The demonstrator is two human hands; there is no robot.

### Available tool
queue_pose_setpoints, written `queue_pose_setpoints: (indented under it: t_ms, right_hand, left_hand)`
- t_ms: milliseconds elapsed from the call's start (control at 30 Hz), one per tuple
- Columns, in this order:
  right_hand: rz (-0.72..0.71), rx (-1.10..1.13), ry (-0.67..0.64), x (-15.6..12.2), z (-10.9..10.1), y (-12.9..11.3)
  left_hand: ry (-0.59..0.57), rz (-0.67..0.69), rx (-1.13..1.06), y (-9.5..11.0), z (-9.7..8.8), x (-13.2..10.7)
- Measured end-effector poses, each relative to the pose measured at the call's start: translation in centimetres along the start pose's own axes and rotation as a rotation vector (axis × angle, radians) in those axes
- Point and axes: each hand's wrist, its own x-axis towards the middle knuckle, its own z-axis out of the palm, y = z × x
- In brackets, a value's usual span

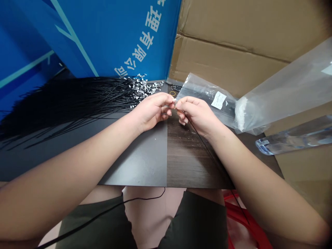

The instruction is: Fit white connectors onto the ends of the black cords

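My left hand (158, 109) and my right hand (193, 110) meet above the far middle of the table, fingertips almost touching. Between the left thumb and forefinger is a small white connector (174, 100), mostly covered by the fingers. My right hand pinches a thin black cable (198, 135) close to that connector. From there the cable runs down under my right forearm and past the table's front edge. Left of my hands lies a large bundle of black cables (77, 93), its white connector ends (141, 86) bunched towards me.
A clear plastic bag (204, 93) with a white label and dark cables lies behind my right hand. A yellow rubber band (172, 93) is near it. Cardboard (233, 58) and a blue printed panel (103, 34) stand behind. A water bottle (293, 138) lies at the right.
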Motion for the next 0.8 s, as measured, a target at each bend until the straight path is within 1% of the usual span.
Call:
queue_pose_setpoints:
  t_ms: [533, 800]
  right_hand:
    - [0.030, 0.075, -0.034, 0.00, -0.09, 0.00]
    - [0.091, 0.152, -0.086, -0.11, -0.14, -0.47]
  left_hand:
    - [-0.034, -0.006, -0.038, -0.23, -0.27, 0.15]
    - [-0.043, -0.003, -0.053, -0.10, 0.02, -0.14]
